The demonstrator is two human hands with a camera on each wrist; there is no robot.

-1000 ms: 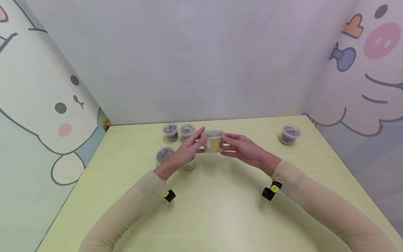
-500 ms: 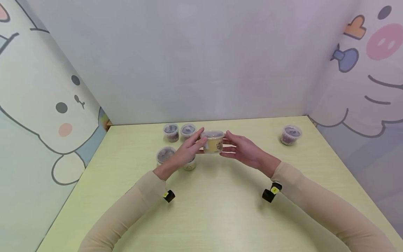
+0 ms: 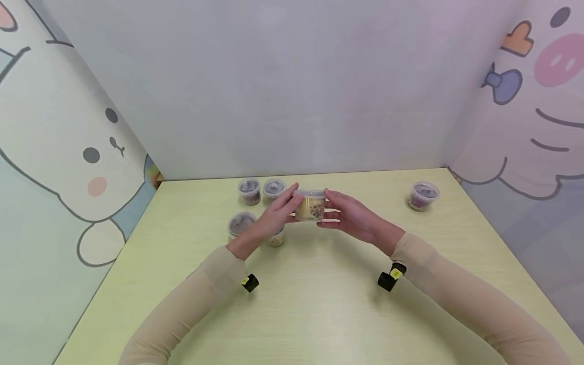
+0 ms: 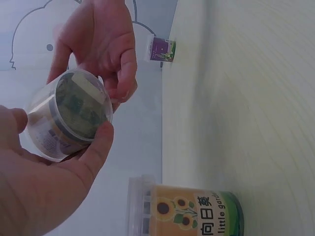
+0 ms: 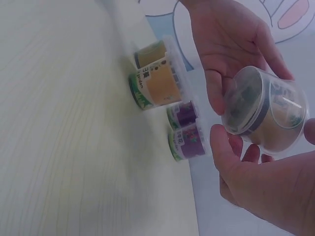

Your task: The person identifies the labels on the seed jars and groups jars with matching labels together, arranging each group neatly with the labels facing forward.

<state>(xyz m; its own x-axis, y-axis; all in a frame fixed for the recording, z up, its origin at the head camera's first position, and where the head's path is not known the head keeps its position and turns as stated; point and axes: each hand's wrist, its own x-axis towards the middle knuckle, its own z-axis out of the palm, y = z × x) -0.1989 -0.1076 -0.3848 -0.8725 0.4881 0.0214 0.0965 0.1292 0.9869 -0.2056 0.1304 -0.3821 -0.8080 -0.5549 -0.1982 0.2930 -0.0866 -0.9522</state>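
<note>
A clear plastic tub with a yellow-orange printed label is held up over the table between both hands. My left hand grips its left side, thumb near the top and fingers lower. My right hand holds the opposite side with thumb and fingertips. In the left wrist view the held tub is tilted, its dark bottom face visible. The right wrist view shows the same tub between the two hands.
Left of the hands stand two purple tubs, a larger lidded tub and another yellow-labelled tub, partly hidden by my left arm. One purple-labelled tub is at the table's back right. A wall closes the table's far edge.
The held tub has turned slightly, so the printed picture on its label now faces further toward the front. Both hands stay in nearly the same place.
</note>
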